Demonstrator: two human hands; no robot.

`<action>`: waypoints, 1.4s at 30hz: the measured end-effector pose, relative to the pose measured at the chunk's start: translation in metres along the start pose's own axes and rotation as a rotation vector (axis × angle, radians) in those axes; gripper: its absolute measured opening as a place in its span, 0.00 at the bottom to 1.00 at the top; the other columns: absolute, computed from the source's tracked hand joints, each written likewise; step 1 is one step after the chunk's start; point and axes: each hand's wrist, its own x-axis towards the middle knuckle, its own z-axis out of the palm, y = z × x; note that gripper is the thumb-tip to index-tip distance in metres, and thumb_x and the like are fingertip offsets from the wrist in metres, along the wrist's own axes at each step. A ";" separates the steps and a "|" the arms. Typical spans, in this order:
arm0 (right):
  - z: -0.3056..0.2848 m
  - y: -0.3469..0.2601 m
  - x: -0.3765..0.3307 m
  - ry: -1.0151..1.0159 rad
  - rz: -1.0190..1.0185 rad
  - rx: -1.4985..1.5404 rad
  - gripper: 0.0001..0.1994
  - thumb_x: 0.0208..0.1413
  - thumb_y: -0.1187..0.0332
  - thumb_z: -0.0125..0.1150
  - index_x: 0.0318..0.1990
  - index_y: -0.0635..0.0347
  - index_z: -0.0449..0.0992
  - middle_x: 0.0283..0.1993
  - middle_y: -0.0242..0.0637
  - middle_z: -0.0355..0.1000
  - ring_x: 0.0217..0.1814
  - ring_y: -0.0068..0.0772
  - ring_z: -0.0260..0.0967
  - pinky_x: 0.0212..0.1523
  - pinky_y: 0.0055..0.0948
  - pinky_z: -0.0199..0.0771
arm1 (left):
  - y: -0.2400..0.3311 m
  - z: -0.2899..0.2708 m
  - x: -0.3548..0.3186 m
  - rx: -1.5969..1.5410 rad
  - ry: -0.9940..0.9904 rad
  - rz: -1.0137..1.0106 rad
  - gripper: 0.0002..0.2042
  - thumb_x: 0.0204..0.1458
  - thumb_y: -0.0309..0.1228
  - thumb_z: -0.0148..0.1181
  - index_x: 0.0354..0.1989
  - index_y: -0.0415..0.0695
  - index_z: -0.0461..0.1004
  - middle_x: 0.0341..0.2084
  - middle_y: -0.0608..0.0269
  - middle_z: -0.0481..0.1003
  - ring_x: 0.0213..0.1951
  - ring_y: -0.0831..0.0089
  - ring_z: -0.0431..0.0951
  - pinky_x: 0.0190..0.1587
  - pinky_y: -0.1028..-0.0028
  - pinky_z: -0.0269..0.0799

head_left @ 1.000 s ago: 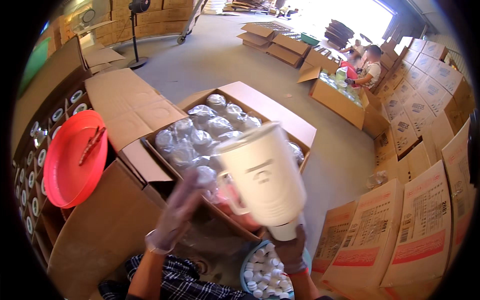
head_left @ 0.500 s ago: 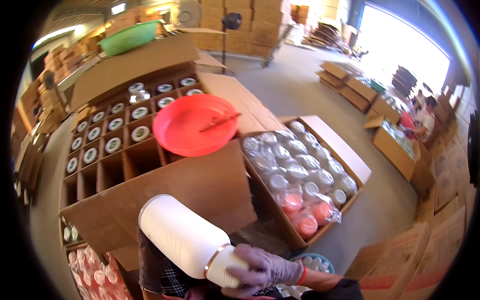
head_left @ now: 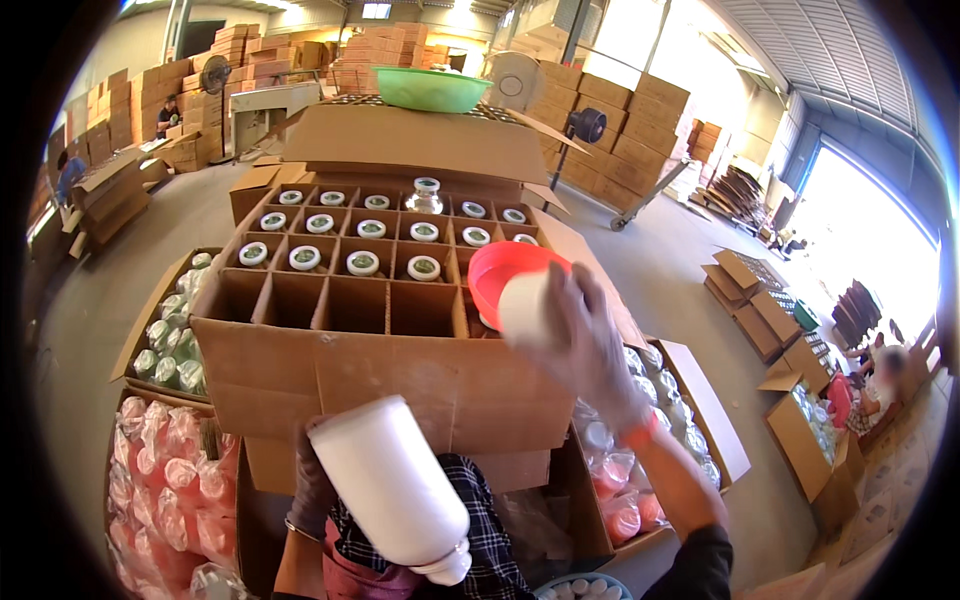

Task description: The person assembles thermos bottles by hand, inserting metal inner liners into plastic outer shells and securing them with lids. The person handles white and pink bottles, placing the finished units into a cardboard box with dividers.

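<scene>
1. White bottle [head_left: 395,485], tilted above the plaid lap [head_left: 495,540], is in the left hand [head_left: 314,480]; its fingers grip the side, partly hidden.
2. Right hand [head_left: 600,350] has fingers bent around a white cup [head_left: 526,312], before the red basin [head_left: 488,275].

white glare fills the doorway [head_left: 872,240]; fisheye edges fade to black.
</scene>
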 end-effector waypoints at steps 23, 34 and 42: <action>0.056 -0.076 -0.202 -0.491 0.706 0.979 0.13 0.51 0.68 0.69 0.44 0.57 0.83 0.50 0.40 0.72 0.56 0.41 0.70 0.57 0.38 0.71 | 0.021 0.005 -0.054 -1.115 -0.156 -0.292 0.23 0.67 0.37 0.37 0.50 0.31 0.76 0.52 0.46 0.76 0.58 0.53 0.74 0.66 0.60 0.62; 0.055 -0.088 -0.170 -0.618 0.450 1.100 0.24 0.41 0.67 0.75 0.49 0.58 0.79 0.56 0.44 0.72 0.62 0.44 0.67 0.64 0.38 0.65 | 0.058 0.017 -0.044 -0.371 -0.172 -0.485 0.19 0.62 0.37 0.48 0.50 0.32 0.75 0.48 0.48 0.78 0.47 0.63 0.78 0.58 0.64 0.69; 0.069 -0.108 -0.171 -0.374 0.479 0.890 0.16 0.48 0.70 0.69 0.47 0.60 0.78 0.52 0.45 0.67 0.56 0.44 0.67 0.60 0.37 0.66 | 0.066 0.000 -0.027 -0.036 -0.562 -0.167 0.40 0.41 0.47 0.73 0.65 0.45 0.69 0.69 0.49 0.58 0.65 0.51 0.64 0.69 0.57 0.53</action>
